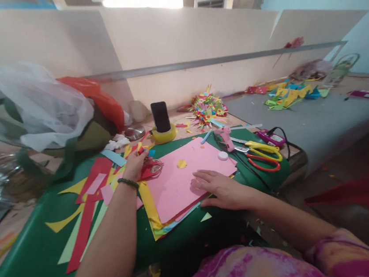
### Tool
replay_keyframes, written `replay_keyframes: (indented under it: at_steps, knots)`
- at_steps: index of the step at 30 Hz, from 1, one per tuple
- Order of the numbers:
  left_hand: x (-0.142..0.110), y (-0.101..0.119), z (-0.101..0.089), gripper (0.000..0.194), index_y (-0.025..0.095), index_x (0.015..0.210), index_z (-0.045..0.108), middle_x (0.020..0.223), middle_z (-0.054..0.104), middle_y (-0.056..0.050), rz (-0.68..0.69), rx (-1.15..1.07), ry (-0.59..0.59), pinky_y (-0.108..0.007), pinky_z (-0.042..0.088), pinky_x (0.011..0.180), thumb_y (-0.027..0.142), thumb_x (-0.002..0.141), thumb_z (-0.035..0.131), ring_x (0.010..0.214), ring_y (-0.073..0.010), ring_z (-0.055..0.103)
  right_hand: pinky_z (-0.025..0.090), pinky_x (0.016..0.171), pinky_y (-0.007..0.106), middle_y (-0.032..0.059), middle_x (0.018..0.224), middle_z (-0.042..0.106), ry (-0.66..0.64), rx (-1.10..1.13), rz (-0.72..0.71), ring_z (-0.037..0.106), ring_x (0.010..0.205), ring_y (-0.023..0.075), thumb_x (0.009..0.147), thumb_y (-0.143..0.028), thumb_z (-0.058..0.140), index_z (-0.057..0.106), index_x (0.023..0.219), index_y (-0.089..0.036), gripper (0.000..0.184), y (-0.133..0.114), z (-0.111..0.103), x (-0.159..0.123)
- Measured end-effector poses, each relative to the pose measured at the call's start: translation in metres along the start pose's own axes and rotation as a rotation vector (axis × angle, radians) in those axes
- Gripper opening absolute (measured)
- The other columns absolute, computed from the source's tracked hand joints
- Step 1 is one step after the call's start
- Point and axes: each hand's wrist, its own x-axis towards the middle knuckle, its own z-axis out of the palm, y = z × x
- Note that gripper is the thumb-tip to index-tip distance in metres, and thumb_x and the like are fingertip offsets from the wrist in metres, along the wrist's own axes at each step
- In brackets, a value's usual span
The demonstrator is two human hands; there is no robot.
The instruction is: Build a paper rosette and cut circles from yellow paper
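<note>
Head view: smooth pink paper (174,193), one yellow disc (181,164) on it, lies beneath the flat, unclenched right grip (220,191); two scissors (262,154) beyond. What the left grip (136,166) holds, I cannot tell.

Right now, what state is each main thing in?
Left hand: fingers curled, grip unclear
Right hand: palm down, on pink paper
Pink paper: stacked, flat
Yellow circle: flat on pink paper
Phone: propped upright, screen dark
Glue gun: set down, not held
Scissors: set down, not held
White plastic bag: crumpled
</note>
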Motion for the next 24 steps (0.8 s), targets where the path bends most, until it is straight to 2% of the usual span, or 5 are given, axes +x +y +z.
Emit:
replay_keyframes:
  at_steps: [8,12,16,20,24]
  knots:
    - [-0.013,-0.008,0.021,0.025,0.017,0.074,0.053,0.055,0.060,0.002,-0.024,0.079,-0.211,-0.021,0.048,0.041,0.023,0.071,0.077,0.042,-0.0118,0.057,0.045,0.105,0.045,0.0204,0.141,0.052,0.075,0.029,0.017,0.049,0.130,0.0285,0.094,-0.033,0.057,0.057,0.130,-0.015,0.040,-0.001,0.003,0.024]
    - [-0.019,-0.010,0.024,0.026,0.019,0.075,0.051,0.050,0.059,0.003,-0.105,0.163,-0.259,-0.022,0.047,0.038,0.025,0.075,0.076,0.034,-0.0110,0.053,0.048,0.096,0.035,0.0160,0.121,0.066,-0.152,-0.003,0.076,0.061,0.114,0.0238,0.096,-0.024,0.051,0.068,0.109,-0.014,0.023,-0.005,-0.023,0.010]
    - [-0.017,-0.009,0.023,0.020,0.019,0.078,0.051,0.054,0.062,0.000,-0.139,0.179,-0.233,-0.023,0.048,0.038,0.024,0.080,0.070,0.037,-0.0135,0.057,0.045,0.061,0.025,0.0062,0.064,0.068,-0.451,0.056,0.172,0.063,0.060,0.0159,0.098,-0.044,0.046,0.069,0.068,-0.017,0.047,-0.016,-0.069,-0.036]
    - [-0.014,-0.008,0.024,0.015,0.018,0.076,0.051,0.054,0.063,-0.001,-0.133,0.194,-0.214,-0.026,0.054,0.044,0.020,0.083,0.065,0.038,-0.0127,0.057,0.049,0.084,0.028,0.0097,0.104,0.073,-0.227,0.140,0.132,0.068,0.095,0.0199,0.099,-0.041,0.045,0.072,0.106,-0.018,0.036,-0.016,-0.067,-0.035]
    - [-0.017,-0.008,0.024,0.018,0.017,0.075,0.051,0.054,0.064,-0.001,-0.118,0.171,-0.204,-0.023,0.053,0.041,0.020,0.082,0.067,0.039,-0.0127,0.059,0.031,0.116,0.040,0.0153,0.157,0.036,-0.117,0.221,0.076,0.033,0.145,0.0251,0.095,-0.043,0.055,0.047,0.144,-0.017,0.056,-0.006,-0.021,0.002]
